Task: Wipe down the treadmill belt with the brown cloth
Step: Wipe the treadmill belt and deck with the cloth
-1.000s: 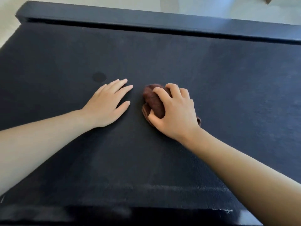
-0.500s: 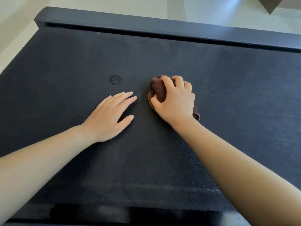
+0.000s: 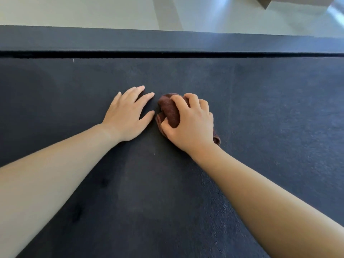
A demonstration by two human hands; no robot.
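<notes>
Left hand (image 3: 126, 116) slid nearer brown cloth (image 3: 170, 112) (right hand (image 3: 191, 125) gripping).

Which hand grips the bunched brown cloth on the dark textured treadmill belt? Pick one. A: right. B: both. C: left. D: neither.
A: the right hand curls round the bunched brown cloth; the left hand lies flat on the dark treadmill belt.

Dark frame rail (image 3: 167, 41) runs the full width of the view, smooth, matte, slightly paler than the surface below it. A thin black slot (image 3: 167, 54) lies along its near edge. Beyond the rail is a pale floor (image 3: 74, 12), crossed by a greyer band (image 3: 165, 12) and bright light streaks (image 3: 219, 10). The corner of a brown object (image 3: 264, 1) shows at the top right, cut off by the frame.
</notes>
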